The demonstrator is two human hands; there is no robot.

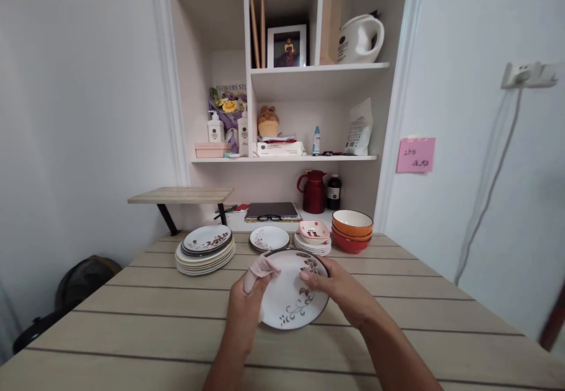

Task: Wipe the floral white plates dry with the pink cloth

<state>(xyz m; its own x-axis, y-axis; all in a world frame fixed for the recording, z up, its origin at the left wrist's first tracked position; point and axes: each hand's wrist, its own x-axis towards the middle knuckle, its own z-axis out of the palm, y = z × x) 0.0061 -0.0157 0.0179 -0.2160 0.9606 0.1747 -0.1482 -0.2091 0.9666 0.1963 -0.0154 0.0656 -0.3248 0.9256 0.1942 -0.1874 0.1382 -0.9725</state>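
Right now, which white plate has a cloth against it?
The brown-patterned plate held by the left hand and right hand, with the pale cloth at its rim; other plates sit stacked behind.

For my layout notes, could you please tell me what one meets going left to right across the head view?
Plate stack → held plate → orange bowl → pink note → socket.

2 bare forearms (228,361) angle inward, the left hand (245,308) gripping, the right hand (342,291) gripping too, thumb (315,281) extended leftward
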